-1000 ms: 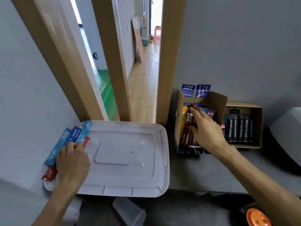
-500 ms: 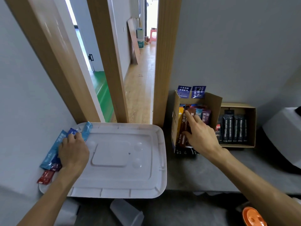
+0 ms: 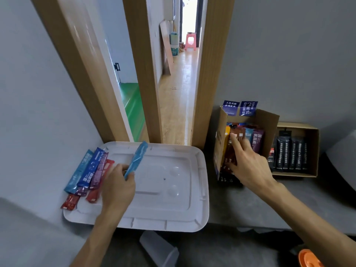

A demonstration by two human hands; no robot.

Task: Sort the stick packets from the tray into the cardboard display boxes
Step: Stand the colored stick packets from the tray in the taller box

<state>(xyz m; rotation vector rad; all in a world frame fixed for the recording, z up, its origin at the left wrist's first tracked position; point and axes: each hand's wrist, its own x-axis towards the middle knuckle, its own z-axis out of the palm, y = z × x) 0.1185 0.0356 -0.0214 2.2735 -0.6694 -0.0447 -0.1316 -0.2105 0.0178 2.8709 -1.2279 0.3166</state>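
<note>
left hand (image 3: 117, 187) pinches blue stick packet (image 3: 137, 160) above tray (image 3: 173, 209) | right hand (image 3: 248, 166) fingers straight, touching brown packets (image 3: 240, 135) in tall display box (image 3: 267, 128) | loose packets (image 3: 92, 170) left of left hand | low box (image 3: 312, 151) right of right hand

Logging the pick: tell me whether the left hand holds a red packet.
No, the left hand pinches a light blue packet over the tray; the red packets lie at the tray's left side.

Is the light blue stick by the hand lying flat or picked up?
Picked up. The left hand pinches the light blue packet at its lower end, and it slants above the white tray.
</note>
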